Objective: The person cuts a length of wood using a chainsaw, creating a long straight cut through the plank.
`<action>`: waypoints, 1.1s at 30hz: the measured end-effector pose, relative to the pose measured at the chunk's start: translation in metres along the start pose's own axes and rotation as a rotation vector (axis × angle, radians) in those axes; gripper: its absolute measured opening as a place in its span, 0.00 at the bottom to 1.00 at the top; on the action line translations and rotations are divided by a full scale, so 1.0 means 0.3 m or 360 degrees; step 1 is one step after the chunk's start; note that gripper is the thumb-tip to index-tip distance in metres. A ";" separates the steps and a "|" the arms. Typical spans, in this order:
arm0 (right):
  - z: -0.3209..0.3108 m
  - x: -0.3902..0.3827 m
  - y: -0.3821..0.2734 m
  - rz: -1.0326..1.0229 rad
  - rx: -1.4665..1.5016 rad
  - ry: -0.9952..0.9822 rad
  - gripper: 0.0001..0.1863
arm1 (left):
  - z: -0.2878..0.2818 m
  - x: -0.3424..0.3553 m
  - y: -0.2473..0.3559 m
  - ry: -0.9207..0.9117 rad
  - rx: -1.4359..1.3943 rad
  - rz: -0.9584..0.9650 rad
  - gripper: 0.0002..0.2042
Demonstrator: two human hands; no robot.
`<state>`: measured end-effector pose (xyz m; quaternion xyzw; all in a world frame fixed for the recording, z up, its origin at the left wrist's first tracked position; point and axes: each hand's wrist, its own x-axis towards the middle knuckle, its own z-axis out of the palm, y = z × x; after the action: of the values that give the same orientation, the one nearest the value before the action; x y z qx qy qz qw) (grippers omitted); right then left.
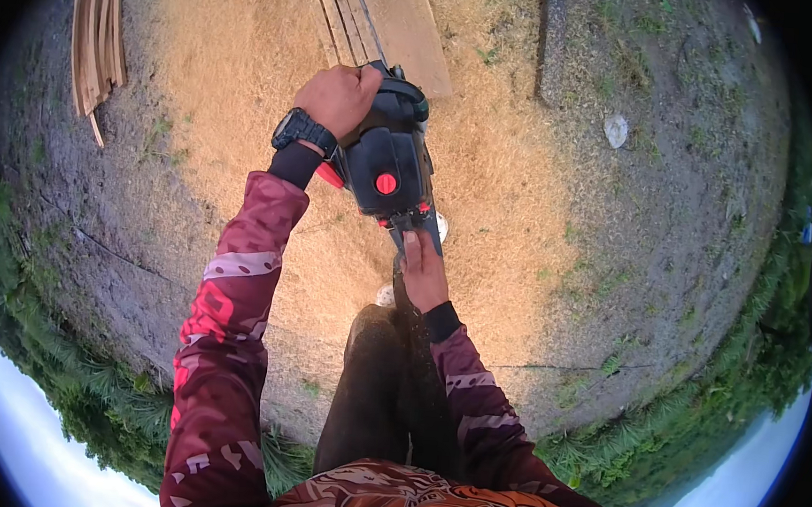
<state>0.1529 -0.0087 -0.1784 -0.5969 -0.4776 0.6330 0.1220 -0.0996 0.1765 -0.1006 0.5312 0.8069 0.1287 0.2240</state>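
Observation:
A black chainsaw [382, 162] with red caps hangs in front of me, over ground covered in sawdust [513, 204]. My left hand [337, 98], wearing a black watch, is closed around its front handle. My right hand [424, 269] grips the rear handle, thumb lying near the small red controls. The saw's far end points up the picture toward pale planks [399, 17], though its body hides part of the bar. My legs and shoes show below the saw.
A stack of long boards [96, 43] lies at the upper left. Right of the planks runs a dark strip [551, 38] on the bare soil, near a small pale object [615, 130]. Green plants [76, 391] rim the dirt area.

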 end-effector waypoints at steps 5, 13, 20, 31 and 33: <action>-0.005 0.012 -0.005 0.0043 0.0021 -0.0015 0.24 | -0.002 0.020 0.012 -0.0081 0.0095 -0.0152 0.27; -0.004 0.048 -0.057 0.0107 0.0031 -0.0061 0.25 | -0.039 0.066 0.013 -0.0069 0.0094 -0.0069 0.27; 0.008 0.073 -0.122 0.0073 0.0056 -0.0069 0.25 | -0.070 0.113 -0.009 -0.0031 0.0122 -0.0029 0.25; 0.027 0.118 -0.193 0.0094 0.0058 -0.0063 0.25 | -0.131 0.173 0.003 -0.0032 0.0107 -0.0038 0.26; 0.033 0.127 -0.214 0.0087 0.0211 -0.0046 0.22 | -0.135 0.198 -0.009 -0.0011 0.0109 -0.0049 0.26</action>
<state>0.1078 0.0473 -0.1561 -0.5912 -0.4199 0.6748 0.1370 -0.1418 0.2310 -0.0801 0.5265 0.8181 0.0957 0.2106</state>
